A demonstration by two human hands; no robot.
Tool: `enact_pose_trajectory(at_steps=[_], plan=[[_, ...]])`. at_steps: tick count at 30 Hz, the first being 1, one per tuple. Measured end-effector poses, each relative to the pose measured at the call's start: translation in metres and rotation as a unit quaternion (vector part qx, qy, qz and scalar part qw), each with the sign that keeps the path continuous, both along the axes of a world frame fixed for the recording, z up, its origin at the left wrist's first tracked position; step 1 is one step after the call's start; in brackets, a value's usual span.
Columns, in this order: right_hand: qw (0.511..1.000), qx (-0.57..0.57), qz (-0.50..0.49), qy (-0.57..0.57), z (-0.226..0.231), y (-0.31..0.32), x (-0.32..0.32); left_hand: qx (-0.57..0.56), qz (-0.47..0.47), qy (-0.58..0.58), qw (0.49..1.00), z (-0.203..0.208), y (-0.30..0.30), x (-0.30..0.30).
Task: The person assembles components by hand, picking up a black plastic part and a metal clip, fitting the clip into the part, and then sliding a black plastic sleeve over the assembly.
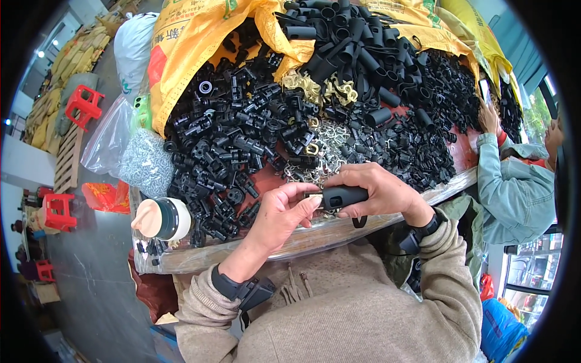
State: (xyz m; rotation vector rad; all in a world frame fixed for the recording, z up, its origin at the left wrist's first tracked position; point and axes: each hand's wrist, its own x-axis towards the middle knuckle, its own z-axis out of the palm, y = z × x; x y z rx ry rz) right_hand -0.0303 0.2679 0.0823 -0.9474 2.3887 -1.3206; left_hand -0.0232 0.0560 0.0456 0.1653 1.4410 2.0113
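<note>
A black plastic tube (345, 196) with an oval slot in its side lies level between my hands, above the front edge of the table. My right hand (384, 190) is closed around its right part, thumb below and fingers on top. At the tube's left end, my left hand (281, 212) pinches with thumb and forefinger; a small pale patch shows by the thumb tip, too small to name. Below the tube hangs a dark strap-like loop (359, 222). Beyond my hands spread small silvery metal pieces (336, 145) and small black parts (417, 154).
Black clamp-like parts (224, 145) are heaped left, black tubes (363, 45) at the back. Yellow woven sacks (200, 36) lie behind. A lidded cup (166, 219) and a bag of screws (145, 162) stand left. A co-worker's hand (489, 118) reaches in at right.
</note>
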Motion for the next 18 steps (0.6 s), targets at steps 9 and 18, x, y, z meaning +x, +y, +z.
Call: enact_pose_trajectory(at_steps=[9,18], plan=[[0.996,-0.038,-0.071,-0.037,-0.008,-0.011,0.017,-0.009,0.016,0.019,1.000,-0.002,0.002,0.002],[0.988,-0.069,-0.124,-0.062,-0.026,-0.021,0.031,-0.031,0.013,0.003,0.999,0.000,0.002,0.005]])
